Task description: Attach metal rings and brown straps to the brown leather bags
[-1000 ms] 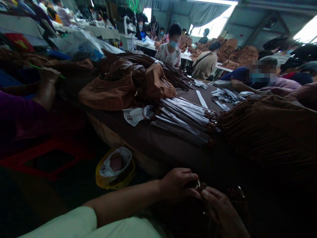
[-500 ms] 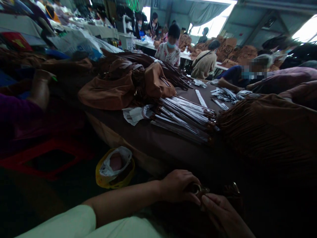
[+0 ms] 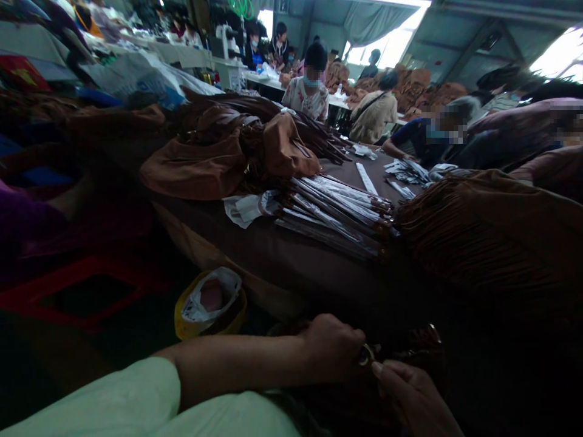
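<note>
The hands are together, nearer than the wrapped straps (image 3: 337, 209). The left hand (image 3: 334, 346) is curled closed, with a metal ring (image 3: 365, 355) at its fingertips; the right hand (image 3: 410, 385) has thumb and finger pinched at the ring's near edge. The ring is below the straps' near ends, over a dark brown item (image 3: 426, 349) with a shiny metal piece; its outline is lost in shadow.

The straps lie side by side on the dark surface (image 3: 310, 267). Left of them is a clear wrapper (image 3: 246, 209), and behind that a slouched bag (image 3: 195, 167). A smaller bag (image 3: 289, 149) touches their far ends. Beyond them lie a white strip (image 3: 365, 178) and, farther right, a pile of tags (image 3: 405, 172). To their right is a fringed piece (image 3: 496, 206). Below and left of the straps is a yellow sack (image 3: 182, 318) with a white liner (image 3: 228, 285).
</note>
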